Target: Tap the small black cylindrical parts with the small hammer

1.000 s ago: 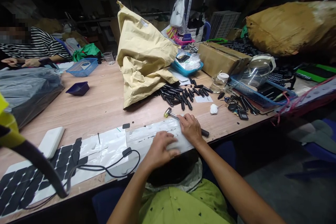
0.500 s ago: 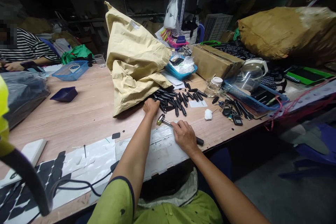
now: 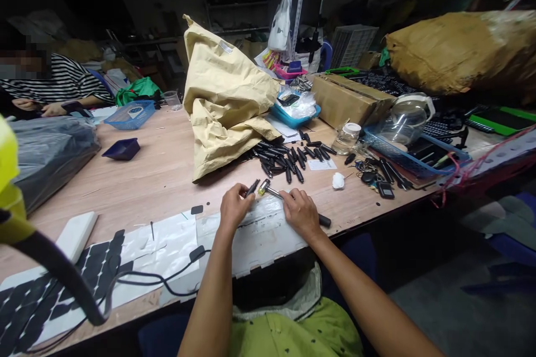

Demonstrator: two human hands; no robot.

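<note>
Between the fingers of my left hand (image 3: pixel 233 206) is a black pen-like piece (image 3: pixel 252 187), its dark end pointing up and right. My right hand (image 3: pixel 300 213) is wrapped round the shaft of a small hammer (image 3: pixel 274 192); the yellowish-silver head (image 3: pixel 263 186) lies close to the black piece, and its dark handle end (image 3: pixel 324 220) sticks out below the palm. Both hands rest over a white board (image 3: pixel 259 245) at the table's front edge. Beyond them, a heap of similar black pieces (image 3: pixel 288 162) spills beside the mouth of a cream paper sack (image 3: pixel 226 100).
A blue basket (image 3: pixel 419 150) with tools, keys (image 3: pixel 368 177) and a lidded jar (image 3: pixel 347 136) stand right. A cardboard box (image 3: pixel 347 97) sits behind. Left are a dark blue tray (image 3: pixel 121 149), a grey plastic-wrapped bundle (image 3: pixel 58 148) and a sheet of black stickers (image 3: pixel 96 262). Another person (image 3: pixel 79 81) sits far left.
My left hand has drawn back from the heap toward me, now holding one black piece near the hammer head. My right hand keeps the hammer. The view has shifted slightly left.
</note>
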